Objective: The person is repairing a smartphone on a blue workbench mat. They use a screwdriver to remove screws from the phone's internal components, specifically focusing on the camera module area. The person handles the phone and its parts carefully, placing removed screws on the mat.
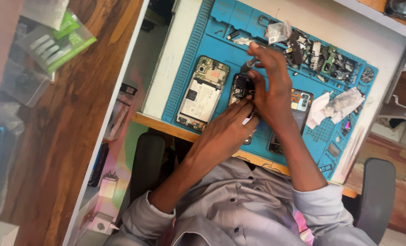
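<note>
Blue silicone mat (198, 50) is the reference. Opened phone (240, 89), back off, lies mid-mat, right of a second open phone with white battery (202, 93). Left hand (228, 130) flat, fingers pinning its lower edge. Right hand (271, 86) closed round a thin screwdriver (250, 64), tip on the board. Judgement: light, rigid, fragile, so grip by frame edges. Loose parts (323, 57) along mat's far edge.

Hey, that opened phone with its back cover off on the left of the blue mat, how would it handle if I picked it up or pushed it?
The opened phone is a flat slab lying level, so it would likely slide, not roll or tip. Its bare battery and circuit board look fragile; gripping the edges seems safer. The ribbed blue mat probably resists sliding.
</note>
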